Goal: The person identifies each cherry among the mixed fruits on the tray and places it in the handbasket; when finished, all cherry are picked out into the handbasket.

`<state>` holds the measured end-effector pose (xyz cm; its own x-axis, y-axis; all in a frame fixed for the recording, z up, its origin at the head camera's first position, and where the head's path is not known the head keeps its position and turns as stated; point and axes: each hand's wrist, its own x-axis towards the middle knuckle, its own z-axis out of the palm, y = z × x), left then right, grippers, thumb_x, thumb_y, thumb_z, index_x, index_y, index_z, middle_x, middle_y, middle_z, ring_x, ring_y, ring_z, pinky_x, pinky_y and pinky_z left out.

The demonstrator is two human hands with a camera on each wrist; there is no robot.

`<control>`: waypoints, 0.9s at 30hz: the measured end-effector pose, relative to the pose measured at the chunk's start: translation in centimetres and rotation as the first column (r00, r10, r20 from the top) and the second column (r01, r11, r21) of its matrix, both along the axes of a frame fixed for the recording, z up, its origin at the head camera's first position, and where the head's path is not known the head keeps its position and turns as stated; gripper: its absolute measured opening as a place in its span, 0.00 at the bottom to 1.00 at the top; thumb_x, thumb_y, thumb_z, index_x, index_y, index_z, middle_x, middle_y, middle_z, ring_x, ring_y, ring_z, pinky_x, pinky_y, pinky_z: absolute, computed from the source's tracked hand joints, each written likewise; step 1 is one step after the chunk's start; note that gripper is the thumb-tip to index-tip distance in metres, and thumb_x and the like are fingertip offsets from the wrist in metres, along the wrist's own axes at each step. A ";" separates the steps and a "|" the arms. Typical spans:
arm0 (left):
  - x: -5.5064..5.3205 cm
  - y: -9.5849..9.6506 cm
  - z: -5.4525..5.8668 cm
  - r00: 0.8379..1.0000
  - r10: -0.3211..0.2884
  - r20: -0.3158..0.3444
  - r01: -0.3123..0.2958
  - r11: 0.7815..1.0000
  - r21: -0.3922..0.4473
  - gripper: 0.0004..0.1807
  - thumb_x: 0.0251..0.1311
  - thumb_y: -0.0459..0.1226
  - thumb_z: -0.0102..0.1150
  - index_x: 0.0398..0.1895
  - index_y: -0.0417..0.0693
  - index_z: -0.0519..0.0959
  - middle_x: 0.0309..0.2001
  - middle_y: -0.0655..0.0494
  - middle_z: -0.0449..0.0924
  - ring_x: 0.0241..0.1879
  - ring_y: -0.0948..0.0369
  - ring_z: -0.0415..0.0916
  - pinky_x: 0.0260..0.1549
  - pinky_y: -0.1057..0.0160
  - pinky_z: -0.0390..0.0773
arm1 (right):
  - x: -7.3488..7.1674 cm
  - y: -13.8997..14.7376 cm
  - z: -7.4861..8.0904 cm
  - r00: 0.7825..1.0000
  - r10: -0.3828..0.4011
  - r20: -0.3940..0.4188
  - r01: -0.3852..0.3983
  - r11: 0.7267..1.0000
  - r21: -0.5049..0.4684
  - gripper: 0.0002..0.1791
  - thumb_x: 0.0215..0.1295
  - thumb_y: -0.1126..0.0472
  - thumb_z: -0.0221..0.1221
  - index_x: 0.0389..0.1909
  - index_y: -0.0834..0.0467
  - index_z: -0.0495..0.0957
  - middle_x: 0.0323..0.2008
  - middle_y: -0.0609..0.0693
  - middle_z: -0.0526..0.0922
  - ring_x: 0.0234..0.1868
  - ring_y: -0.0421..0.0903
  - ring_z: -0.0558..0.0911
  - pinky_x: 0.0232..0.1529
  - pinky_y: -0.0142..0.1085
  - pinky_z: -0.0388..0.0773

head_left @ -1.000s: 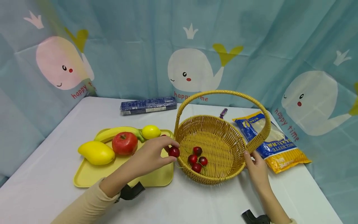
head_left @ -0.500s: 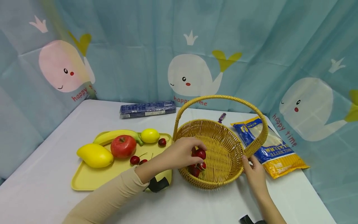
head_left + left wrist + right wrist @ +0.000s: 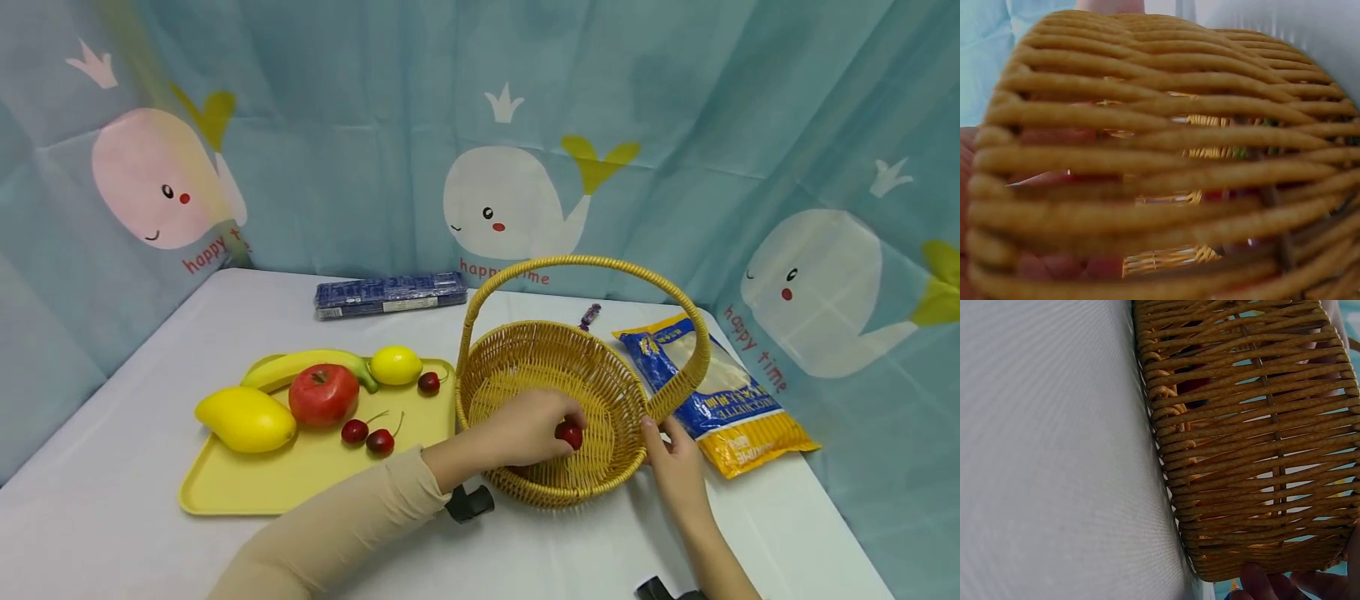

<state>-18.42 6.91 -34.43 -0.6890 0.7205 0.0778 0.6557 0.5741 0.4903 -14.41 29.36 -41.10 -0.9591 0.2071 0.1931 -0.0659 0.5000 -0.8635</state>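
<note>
My left hand point(image 3: 531, 429) reaches down into the yellow wicker basket point(image 3: 551, 335) and pinches a dark red cherry point(image 3: 570, 434) between thumb and fingers, low over the basket floor. Behind that hand the other cherries in the basket are mostly hidden. The left wrist view is filled by the woven wall point(image 3: 1147, 137), with red showing through its gaps. At the right side my right hand point(image 3: 677, 468) holds the rim by the foot of the handle point(image 3: 585, 262). Its fingers point(image 3: 1257, 582) lie against the outer weave in the right wrist view.
On the yellow tray point(image 3: 240, 496) lie a mango point(image 3: 246, 419), a banana point(image 3: 300, 363), a red apple point(image 3: 324, 395), a lemon point(image 3: 396, 365) and three cherries point(image 3: 380, 442). Behind are a blue packet point(image 3: 390, 295), a purple candy point(image 3: 590, 316) and a blue-yellow bag point(image 3: 716, 392).
My left hand has carried a cherry from the tray's right edge over the rim into the basket, moving right and lower. My right hand keeps its hold on the rim.
</note>
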 end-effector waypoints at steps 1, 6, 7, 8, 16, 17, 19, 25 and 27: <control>0.0 0.3 -0.1 1.000 -0.004 -0.002 0.004 1.000 -0.009 0.15 0.52 0.39 0.66 0.45 0.51 0.80 0.41 0.62 0.79 0.40 0.68 0.73 0.35 0.75 0.71 | 0.1 0.0 0.0 1.000 0.000 -0.001 0.000 1.000 0.004 0.19 0.71 0.55 0.45 0.54 0.64 0.70 0.41 0.59 0.74 0.30 0.31 0.79 0.29 0.27 0.77; 0.1 1.3 -0.5 1.000 -0.021 0.008 0.021 0.998 -0.052 0.15 0.51 0.38 0.66 0.44 0.51 0.80 0.40 0.63 0.80 0.38 0.69 0.74 0.34 0.75 0.71 | 0.2 -0.1 0.1 1.000 0.006 -0.001 -0.006 1.000 0.022 0.20 0.71 0.54 0.45 0.53 0.64 0.71 0.40 0.58 0.74 0.30 0.33 0.79 0.30 0.28 0.77; 0.1 1.4 -0.5 1.000 -0.021 0.009 0.022 0.998 -0.063 0.15 0.51 0.39 0.66 0.44 0.52 0.80 0.40 0.63 0.80 0.38 0.69 0.74 0.33 0.75 0.71 | 0.2 -0.1 0.2 1.000 0.005 0.002 -0.005 1.000 0.023 0.20 0.71 0.53 0.45 0.53 0.64 0.71 0.40 0.58 0.74 0.30 0.33 0.79 0.30 0.28 0.77; 0.1 1.5 -0.6 1.000 -0.020 0.010 0.021 0.997 -0.077 0.15 0.51 0.39 0.67 0.44 0.52 0.81 0.40 0.63 0.80 0.38 0.69 0.74 0.33 0.75 0.71 | 0.2 -0.1 0.2 1.000 0.004 0.005 -0.004 1.000 0.025 0.21 0.71 0.53 0.45 0.54 0.64 0.71 0.40 0.58 0.74 0.31 0.33 0.80 0.30 0.28 0.77; 0.1 2.0 -1.2 0.999 -0.013 0.031 0.017 0.990 -0.141 0.13 0.50 0.38 0.67 0.41 0.53 0.82 0.35 0.64 0.80 0.34 0.69 0.74 0.32 0.74 0.71 | 0.3 -0.1 0.5 1.000 0.003 0.012 -0.003 1.000 0.024 0.21 0.71 0.53 0.44 0.55 0.64 0.70 0.42 0.58 0.74 0.31 0.32 0.79 0.31 0.27 0.76; 0.1 2.0 -1.3 0.999 -0.018 0.033 0.022 0.989 -0.143 0.13 0.49 0.37 0.67 0.40 0.52 0.82 0.34 0.64 0.80 0.33 0.69 0.74 0.32 0.74 0.71 | 0.3 -0.1 0.5 1.000 0.001 0.013 -0.001 1.000 0.022 0.21 0.71 0.53 0.44 0.55 0.64 0.70 0.42 0.59 0.74 0.31 0.32 0.79 0.31 0.27 0.76; 0.0 2.0 -1.6 0.999 -0.027 0.031 0.031 0.987 -0.155 0.13 0.48 0.37 0.68 0.40 0.51 0.82 0.34 0.64 0.80 0.33 0.69 0.74 0.32 0.74 0.71 | 0.3 0.0 0.5 1.000 -0.001 0.019 0.000 1.000 0.023 0.21 0.71 0.53 0.44 0.55 0.64 0.70 0.42 0.58 0.74 0.32 0.32 0.79 0.31 0.27 0.76; -0.2 1.8 -2.1 0.999 -0.040 0.027 0.045 0.973 -0.226 0.12 0.48 0.34 0.67 0.39 0.51 0.82 0.34 0.63 0.80 0.34 0.66 0.75 0.31 0.72 0.72 | 0.2 0.0 0.3 1.000 0.002 0.025 -0.002 1.000 0.006 0.21 0.72 0.54 0.44 0.56 0.64 0.69 0.43 0.58 0.74 0.31 0.32 0.79 0.30 0.28 0.77; -0.3 1.8 -2.2 0.999 -0.040 0.026 0.045 0.970 -0.238 0.12 0.48 0.34 0.67 0.38 0.51 0.82 0.34 0.63 0.80 0.35 0.66 0.76 0.32 0.71 0.73 | 0.2 0.0 0.3 1.000 0.004 0.017 -0.004 1.000 -0.003 0.21 0.72 0.54 0.44 0.56 0.64 0.69 0.43 0.58 0.73 0.31 0.32 0.79 0.29 0.27 0.77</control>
